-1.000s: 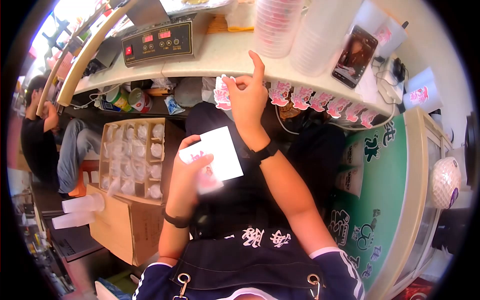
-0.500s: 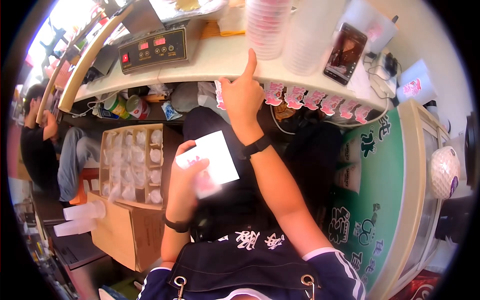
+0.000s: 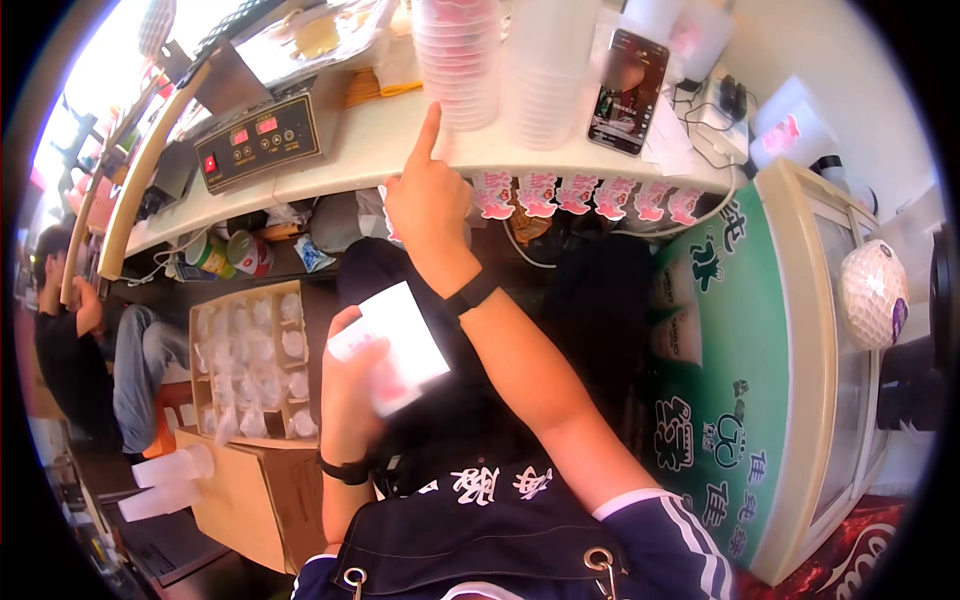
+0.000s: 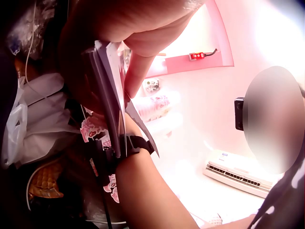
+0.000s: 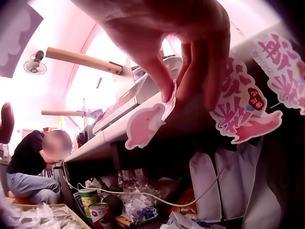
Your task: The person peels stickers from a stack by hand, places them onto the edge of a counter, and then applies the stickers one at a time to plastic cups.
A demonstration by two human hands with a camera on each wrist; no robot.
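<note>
My left hand (image 3: 350, 385) holds a small stack of white sticker sheets (image 3: 412, 330) over my lap, thumb on top, with blurred pink print near the thumb. Edge-on, the sheets (image 4: 107, 90) fan slightly apart in the left wrist view. At the counter's front edge is my right hand (image 3: 432, 210), index finger pointing up toward the cups. Between its thumb and a finger it pinches a pink cut-out sticker (image 5: 145, 125), mostly hidden behind the hand in the head view. Just right of that hand, a row of similar pink stickers (image 3: 537, 195) hangs along the edge.
Stacked plastic cups (image 3: 455, 70), a phone (image 3: 628, 92) and a control box (image 3: 255, 145) stand on the counter (image 3: 370, 140). A carton of wrapped items (image 3: 255, 362) sits at the left, near a seated person (image 3: 75, 350). A green-sided cabinet (image 3: 740, 400) flanks the right.
The head view has swung right, so the scene slides left. My right hand stays by the counter edge but has turned, covering more of the sticker. The left hand keeps its sheets.
</note>
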